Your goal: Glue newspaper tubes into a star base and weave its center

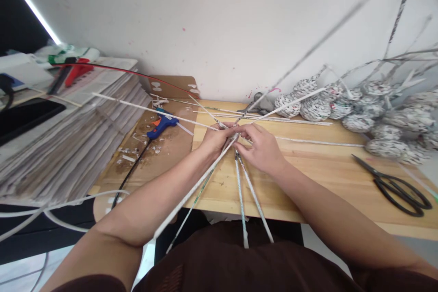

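Note:
Rolled newspaper sticks radiate like spokes from a crossing point above the wooden table. My left hand is closed around that crossing from the left. From the right, my right hand pinches sticks at the same centre, thumb and fingers bent together. One long grey stick slants up and away toward the wall. Two sticks hang down toward my body, and another white stick runs out to the left. The centre of the crossing is mostly covered by my fingers.
Black scissors lie at the right. Woven newspaper balls cluster at the back right. A blue glue gun rests on cardboard at the left, beside a tall newspaper stack. Loose paper sticks lie behind my hands.

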The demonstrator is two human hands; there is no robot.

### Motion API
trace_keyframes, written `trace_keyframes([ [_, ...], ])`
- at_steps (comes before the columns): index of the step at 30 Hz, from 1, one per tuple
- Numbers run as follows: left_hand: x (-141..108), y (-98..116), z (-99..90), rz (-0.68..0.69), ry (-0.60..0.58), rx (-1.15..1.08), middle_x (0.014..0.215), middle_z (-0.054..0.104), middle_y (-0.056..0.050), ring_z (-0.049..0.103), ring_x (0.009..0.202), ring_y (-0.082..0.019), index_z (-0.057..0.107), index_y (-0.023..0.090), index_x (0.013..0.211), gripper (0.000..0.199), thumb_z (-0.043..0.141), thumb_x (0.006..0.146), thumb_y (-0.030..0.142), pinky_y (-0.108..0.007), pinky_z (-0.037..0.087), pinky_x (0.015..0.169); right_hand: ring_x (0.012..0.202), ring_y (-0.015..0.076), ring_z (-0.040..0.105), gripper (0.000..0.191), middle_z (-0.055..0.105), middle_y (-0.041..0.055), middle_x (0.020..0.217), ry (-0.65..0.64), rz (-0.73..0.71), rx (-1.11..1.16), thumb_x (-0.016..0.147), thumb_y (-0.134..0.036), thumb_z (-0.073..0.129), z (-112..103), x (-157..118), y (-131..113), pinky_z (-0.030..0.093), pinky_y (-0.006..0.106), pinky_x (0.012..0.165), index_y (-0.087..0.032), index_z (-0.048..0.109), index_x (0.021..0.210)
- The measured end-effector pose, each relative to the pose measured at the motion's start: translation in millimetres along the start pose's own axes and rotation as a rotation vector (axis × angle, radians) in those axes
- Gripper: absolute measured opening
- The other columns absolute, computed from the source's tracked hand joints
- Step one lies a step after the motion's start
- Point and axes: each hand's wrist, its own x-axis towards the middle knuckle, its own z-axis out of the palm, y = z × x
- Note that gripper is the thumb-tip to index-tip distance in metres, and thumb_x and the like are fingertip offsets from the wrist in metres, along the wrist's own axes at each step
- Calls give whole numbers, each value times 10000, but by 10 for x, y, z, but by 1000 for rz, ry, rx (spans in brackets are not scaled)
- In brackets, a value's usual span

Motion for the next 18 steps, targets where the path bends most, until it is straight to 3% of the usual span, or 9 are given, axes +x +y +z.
trace_keyframes([
  [4,-3,-7,16,-7,-18,-42,618,642,-27,577,575,-109,651,100,659,268,838,488,190,-217,430,579,852,225,621,183,675,79,914,32,57,32,834,-226,572,4,6,-8,476,331,770,-192,635,1002],
  [9,21,-28,-7,-16,30,-58,617,635,-9,568,564,-94,658,114,692,225,814,541,172,-213,441,578,672,176,646,182,703,42,790,74,273,239,883,-338,538,15,13,23,484,284,662,-203,658,908],
  [13,36,-32,-37,-37,11,-55,666,653,-25,585,577,-102,660,116,759,248,814,588,210,-215,440,555,674,176,661,209,713,44,794,101,352,364,865,-366,561,29,23,56,495,281,650,-194,679,884],
  [18,17,-26,-39,-30,-27,-51,670,652,-10,588,592,-99,649,125,766,332,855,528,230,-220,441,576,728,186,677,215,725,54,828,102,372,429,859,-369,571,23,33,72,512,292,686,-189,688,879],
])
